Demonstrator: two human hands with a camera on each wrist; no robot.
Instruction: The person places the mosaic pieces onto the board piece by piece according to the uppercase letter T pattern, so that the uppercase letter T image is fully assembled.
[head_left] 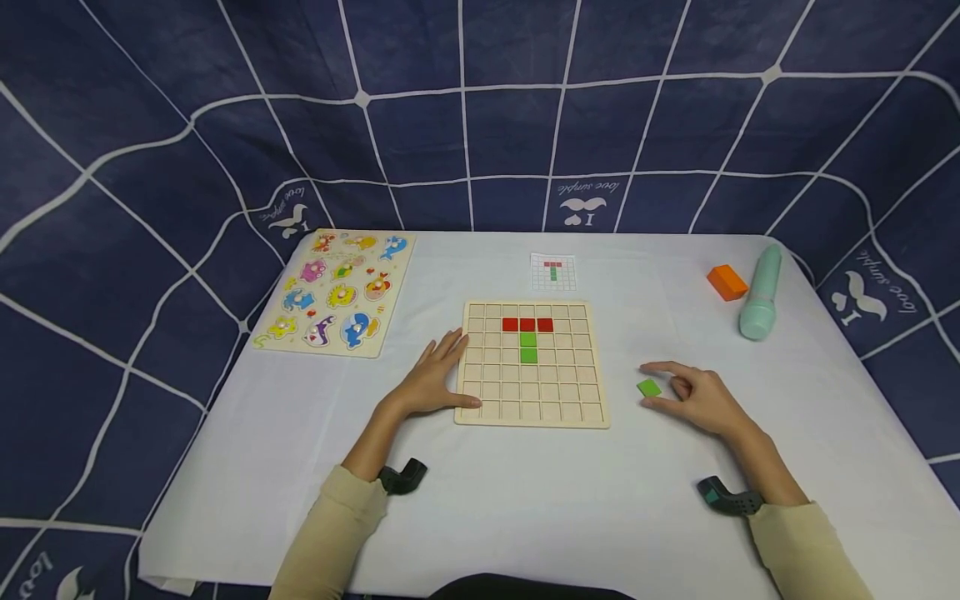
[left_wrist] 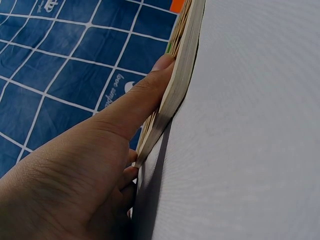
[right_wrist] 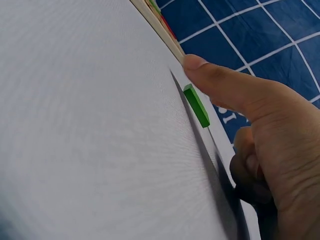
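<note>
A pale wooden grid board (head_left: 491, 371) lies in the middle of the white table. Three red tiles (head_left: 528, 325) form a row on it, with two green tiles (head_left: 528, 347) below the middle one. My left hand (head_left: 429, 379) rests spread at the board's left side, thumb over the near corner and fingertips at the edge higher up; the left wrist view shows the thumb (left_wrist: 135, 100) on the rim. Right of the board, a loose green tile (head_left: 648, 387) lies between the parted thumb and forefinger of my right hand (head_left: 693, 398). The right hand's other fingers are curled in.
Behind the board lies a small printed pattern card (head_left: 562, 283). An animal peg puzzle (head_left: 341, 318) is at the back left. At the back right are an orange block (head_left: 727, 282) and a mint-green cylindrical object (head_left: 761, 292). A dark blue checked cloth (head_left: 510, 133) hangs behind the table.
</note>
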